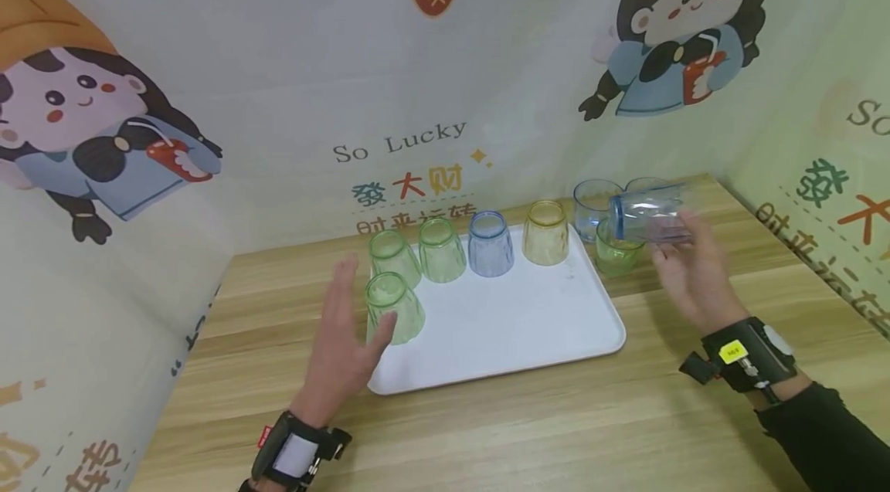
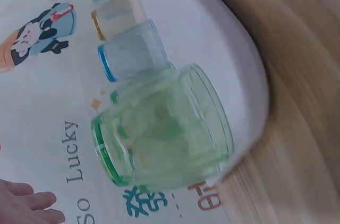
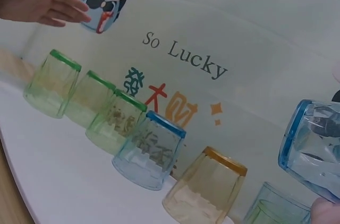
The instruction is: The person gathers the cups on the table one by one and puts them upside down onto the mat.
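My right hand [image 1: 691, 272] grips a blue glass [image 1: 650, 214] tipped on its side, above the glasses at the tray's right. In the right wrist view that blue glass [image 3: 313, 147] shows its thick base pointing left. My left hand [image 1: 344, 345] holds nothing; its fingers are spread beside the near green glass [image 1: 396, 310] at the white tray's [image 1: 501, 334] left edge. Along the tray's back stand two more green glasses [image 1: 443, 252], a blue glass [image 1: 490, 245] and a yellow glass [image 1: 545, 235], all upside down.
Right of the tray, on the wooden table [image 1: 556, 422], stand an upright green glass [image 1: 617, 256] and a blue glass [image 1: 587, 206]. Another clear rim [image 1: 647, 183] shows behind the held glass. A printed cloth wall [image 1: 292, 90] borders the table at the back and both sides.
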Action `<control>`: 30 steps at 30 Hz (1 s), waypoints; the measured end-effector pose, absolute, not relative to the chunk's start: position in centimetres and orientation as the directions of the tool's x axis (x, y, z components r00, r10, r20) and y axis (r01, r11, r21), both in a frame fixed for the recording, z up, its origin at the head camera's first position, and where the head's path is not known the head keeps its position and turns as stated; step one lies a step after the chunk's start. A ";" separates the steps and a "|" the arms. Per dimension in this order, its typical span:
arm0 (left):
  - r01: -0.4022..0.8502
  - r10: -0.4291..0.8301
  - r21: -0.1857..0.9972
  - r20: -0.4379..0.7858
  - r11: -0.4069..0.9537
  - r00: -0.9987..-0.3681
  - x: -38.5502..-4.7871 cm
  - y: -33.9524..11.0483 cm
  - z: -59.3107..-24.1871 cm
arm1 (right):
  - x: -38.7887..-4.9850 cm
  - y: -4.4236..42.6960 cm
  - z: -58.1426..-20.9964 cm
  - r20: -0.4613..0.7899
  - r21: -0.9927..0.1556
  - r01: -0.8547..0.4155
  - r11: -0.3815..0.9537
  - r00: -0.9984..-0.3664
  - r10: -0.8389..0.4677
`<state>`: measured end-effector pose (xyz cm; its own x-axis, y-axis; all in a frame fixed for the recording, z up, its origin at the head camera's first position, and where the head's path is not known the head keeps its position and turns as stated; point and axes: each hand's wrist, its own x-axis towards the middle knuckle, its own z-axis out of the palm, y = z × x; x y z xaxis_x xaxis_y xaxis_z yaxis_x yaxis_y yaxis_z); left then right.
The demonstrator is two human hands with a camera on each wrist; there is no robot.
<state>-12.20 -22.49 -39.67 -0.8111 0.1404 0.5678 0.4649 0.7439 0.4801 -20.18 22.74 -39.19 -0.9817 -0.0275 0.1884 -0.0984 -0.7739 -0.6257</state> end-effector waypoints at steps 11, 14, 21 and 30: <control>0.609 0.100 0.636 0.648 0.474 -0.755 -12.1 -18.7 -39.3 | -20.3 19.8 -39.3 0.204 -0.641 -0.084 -0.763 -0.977 -0.064; 0.623 0.113 0.669 0.639 0.405 -0.761 -12.0 -17.6 -39.3 | -20.1 18.9 -39.1 0.200 -0.662 -0.081 -0.746 -0.977 -0.072; 0.501 0.123 0.847 0.486 0.179 -0.865 -11.8 -15.3 -39.3 | -19.9 17.3 -39.0 0.181 -0.669 -0.062 -0.741 -0.980 -0.081; 0.264 0.129 0.943 0.293 -0.201 -0.947 -12.8 -12.9 -39.3 | -19.9 15.6 -39.1 0.138 -0.688 -0.016 -0.726 -0.984 -0.110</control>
<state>-12.78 -12.92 -39.29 -0.9475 0.1291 0.2926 0.2640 -0.2007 0.9434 -19.93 15.64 -39.09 -0.9843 -0.1098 0.1381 -0.0156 -0.7255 -0.6880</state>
